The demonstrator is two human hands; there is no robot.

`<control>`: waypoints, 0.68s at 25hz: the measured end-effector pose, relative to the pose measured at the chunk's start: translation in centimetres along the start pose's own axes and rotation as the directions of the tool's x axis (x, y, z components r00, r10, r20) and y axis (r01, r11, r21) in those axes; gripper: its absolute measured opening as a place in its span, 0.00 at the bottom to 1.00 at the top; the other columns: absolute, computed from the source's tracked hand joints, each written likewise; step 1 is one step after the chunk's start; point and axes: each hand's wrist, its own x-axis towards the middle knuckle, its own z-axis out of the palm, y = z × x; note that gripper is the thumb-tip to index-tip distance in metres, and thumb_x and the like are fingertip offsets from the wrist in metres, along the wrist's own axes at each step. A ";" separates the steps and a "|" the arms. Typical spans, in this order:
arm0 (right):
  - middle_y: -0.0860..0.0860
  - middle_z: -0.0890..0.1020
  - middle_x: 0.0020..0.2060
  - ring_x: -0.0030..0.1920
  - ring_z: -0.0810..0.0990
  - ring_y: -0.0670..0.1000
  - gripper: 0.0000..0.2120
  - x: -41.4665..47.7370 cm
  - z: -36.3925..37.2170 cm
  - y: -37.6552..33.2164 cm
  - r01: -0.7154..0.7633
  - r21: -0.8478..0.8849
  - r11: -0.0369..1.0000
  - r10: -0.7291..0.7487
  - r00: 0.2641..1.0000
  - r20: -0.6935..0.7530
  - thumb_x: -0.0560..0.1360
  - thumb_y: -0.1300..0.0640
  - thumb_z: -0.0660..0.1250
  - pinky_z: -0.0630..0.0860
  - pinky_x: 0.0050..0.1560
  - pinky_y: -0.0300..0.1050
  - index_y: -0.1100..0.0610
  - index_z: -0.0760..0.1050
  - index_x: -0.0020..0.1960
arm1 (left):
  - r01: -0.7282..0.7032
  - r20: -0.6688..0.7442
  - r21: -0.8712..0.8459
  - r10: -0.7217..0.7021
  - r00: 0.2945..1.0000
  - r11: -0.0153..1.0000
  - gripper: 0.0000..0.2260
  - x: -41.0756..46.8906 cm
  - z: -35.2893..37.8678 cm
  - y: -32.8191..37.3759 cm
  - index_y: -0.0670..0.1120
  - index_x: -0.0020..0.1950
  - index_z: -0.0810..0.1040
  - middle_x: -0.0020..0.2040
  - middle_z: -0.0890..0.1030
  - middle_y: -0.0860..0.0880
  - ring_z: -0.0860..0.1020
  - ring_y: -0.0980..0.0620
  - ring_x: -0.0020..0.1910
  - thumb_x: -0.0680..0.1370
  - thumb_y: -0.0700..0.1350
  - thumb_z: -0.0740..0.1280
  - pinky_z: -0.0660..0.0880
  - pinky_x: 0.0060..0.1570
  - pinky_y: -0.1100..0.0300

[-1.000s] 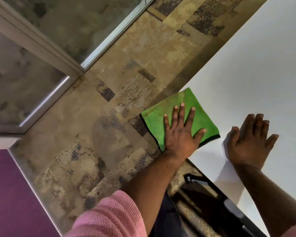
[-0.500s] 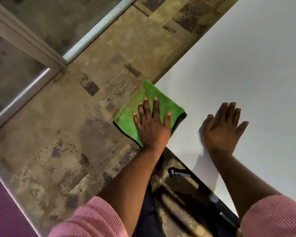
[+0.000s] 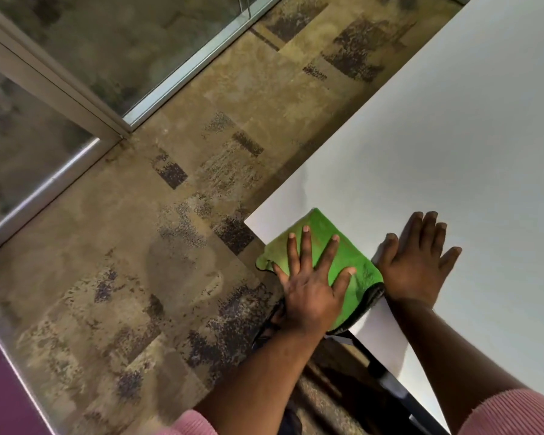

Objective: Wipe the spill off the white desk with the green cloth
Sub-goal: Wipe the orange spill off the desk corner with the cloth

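Observation:
The green cloth (image 3: pixel 355 271), folded and edged in black, lies at the near left corner of the white desk (image 3: pixel 437 146), partly overhanging the front edge. My left hand (image 3: pixel 311 287) presses flat on the cloth with fingers spread. My right hand (image 3: pixel 416 262) rests flat on the bare desk just right of the cloth, its thumb side touching the cloth's edge. No spill shows on the desk surface.
Patterned brown carpet (image 3: pixel 139 277) covers the floor left of the desk. Glass panels in metal frames (image 3: pixel 85 114) run along the upper left. A dark desk frame bar (image 3: pixel 387 378) shows under the front edge. A purple surface (image 3: pixel 0 400) fills the lower left corner.
My left hand has slid the cloth right along the desk's front edge, from overhanging the left corner to lying mostly on the desk against my right hand. The camera view shifted too.

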 end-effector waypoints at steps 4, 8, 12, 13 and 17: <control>0.59 0.56 0.84 0.84 0.52 0.60 0.34 -0.1 -0.4 -0.4 -0.005 0.005 1.000 0.005 1.000 0.011 0.83 0.44 0.48 0.46 0.80 0.71 0.59 0.55 0.84 | 0.008 -0.011 -0.032 -0.009 1.000 0.999 0.27 1.5 -0.4 -0.8 0.68 0.80 0.57 0.86 0.48 0.52 0.42 0.47 0.84 0.82 0.70 0.52 0.53 0.69 0.24; 0.58 0.56 0.84 0.84 0.51 0.59 0.33 -0.3 -0.3 -0.4 -0.011 0.001 1.000 0.011 1.000 0.002 0.83 0.44 0.48 0.45 0.80 0.70 0.58 0.55 0.84 | 0.103 -0.030 -0.146 -0.109 0.994 0.984 0.21 4.3 -1.4 -2.1 0.65 0.77 0.67 0.85 0.55 0.53 0.46 0.50 0.84 0.84 0.63 0.57 0.53 0.73 0.24; 0.57 0.55 0.85 0.84 0.50 0.59 0.33 -0.2 -0.1 -0.3 0.000 -0.005 1.000 0.000 1.000 0.003 0.83 0.43 0.47 0.45 0.80 0.70 0.58 0.54 0.84 | 0.118 -0.096 -0.212 -0.141 0.985 0.970 0.19 6.7 -3.1 -3.7 0.61 0.76 0.72 0.85 0.56 0.51 0.48 0.49 0.84 0.85 0.58 0.60 0.52 0.74 0.27; 0.57 0.55 0.85 0.84 0.50 0.59 0.33 -0.2 0.0 -0.2 0.000 -0.013 1.000 0.000 1.000 0.000 0.83 0.43 0.47 0.45 0.80 0.70 0.58 0.54 0.84 | 0.123 -0.112 -0.201 -0.147 0.983 0.972 0.19 6.9 -3.2 -3.7 0.61 0.76 0.72 0.85 0.56 0.50 0.48 0.47 0.84 0.85 0.58 0.60 0.51 0.74 0.27; 0.58 0.55 0.84 0.84 0.51 0.59 0.32 -0.3 0.1 -0.2 -0.002 -0.003 1.000 0.002 1.000 -0.006 0.84 0.45 0.49 0.46 0.80 0.70 0.58 0.54 0.84 | 0.051 -0.070 -0.060 -0.055 0.996 0.997 0.29 3.0 -1.8 -0.9 0.62 0.80 0.63 0.85 0.49 0.46 0.41 0.42 0.84 0.81 0.70 0.55 0.43 0.74 0.24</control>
